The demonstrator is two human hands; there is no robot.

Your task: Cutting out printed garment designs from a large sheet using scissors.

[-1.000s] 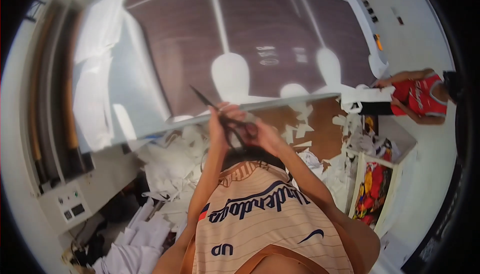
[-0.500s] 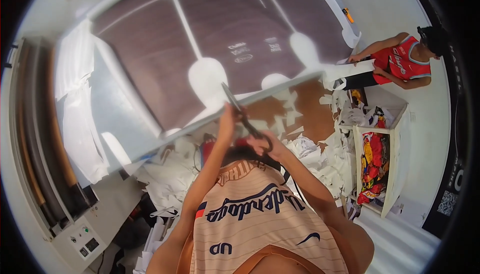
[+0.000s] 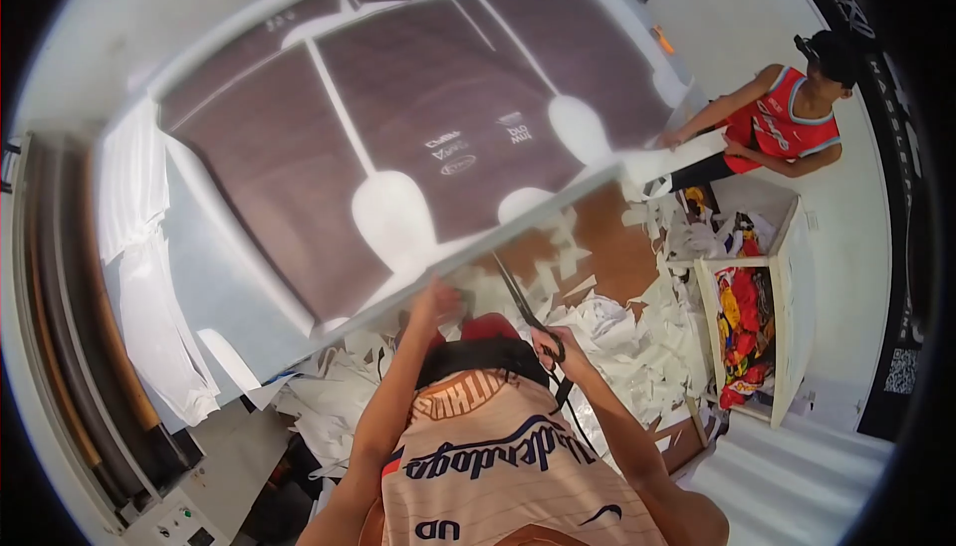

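Note:
My right hand (image 3: 554,347) is closed round the handles of a pair of long scissors (image 3: 518,294). Their blades point up and away, just off the near edge of the table. Close to that same edge is my left hand (image 3: 436,301), its fingers smeared by motion. Across the table lies a large printed sheet (image 3: 289,168), dark brown with white rounded shapes, white strips and small white markings. Its near white border runs along the table edge beside my left hand.
White offcuts (image 3: 607,332) litter the floor. Rolls (image 3: 75,297) stand in a machine at left, near draped white strips (image 3: 149,297). At right, a person in a red jersey (image 3: 782,123) holds white material by a wooden bin (image 3: 782,317) of colourful scraps.
Both hands have drawn back toward me from the sheet. The scissors have swung down to the right, off the white shape they were over. My view has shifted slightly.

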